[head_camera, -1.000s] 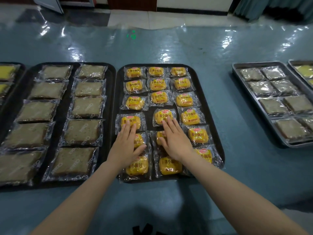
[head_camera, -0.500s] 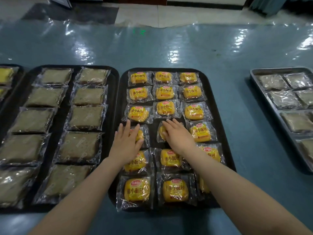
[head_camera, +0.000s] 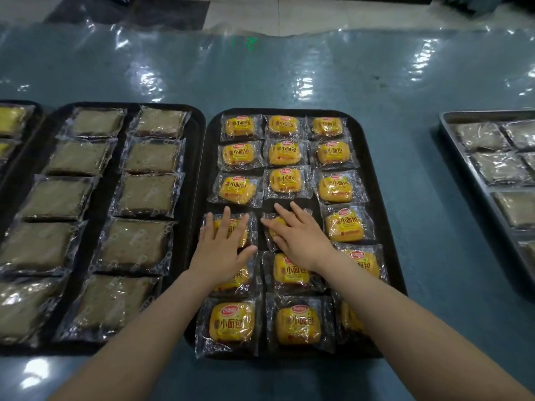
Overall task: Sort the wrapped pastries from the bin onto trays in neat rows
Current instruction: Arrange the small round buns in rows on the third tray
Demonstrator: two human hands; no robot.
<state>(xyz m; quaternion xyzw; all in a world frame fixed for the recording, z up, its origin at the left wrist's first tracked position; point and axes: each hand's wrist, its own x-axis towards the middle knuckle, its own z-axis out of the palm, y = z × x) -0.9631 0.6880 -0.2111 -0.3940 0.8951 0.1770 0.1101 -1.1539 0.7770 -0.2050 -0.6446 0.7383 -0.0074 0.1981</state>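
A black tray [head_camera: 373,180] in the middle holds several yellow wrapped pastries in three columns. My left hand [head_camera: 218,250] lies flat with straight fingers on a yellow pastry [head_camera: 243,227] in the left column, fourth row. My right hand [head_camera: 301,238] presses flat on the neighbouring yellow pastry [head_camera: 275,224] in the middle column. Both pastries are mostly hidden under my palms. Neither hand grips anything.
A second black tray [head_camera: 194,157] on the left carries two columns of brown wrapped cakes [head_camera: 144,195]. A metal tray [head_camera: 451,140] with grey-brown wrapped cakes sits at the right edge. Another tray with yellow pieces [head_camera: 11,120] shows at the far left. Glossy blue table all around.
Both hands have slid forward up the tray, from the lower rows to the fourth row. The view has moved closer, so the two nearest rows now show behind my hands.
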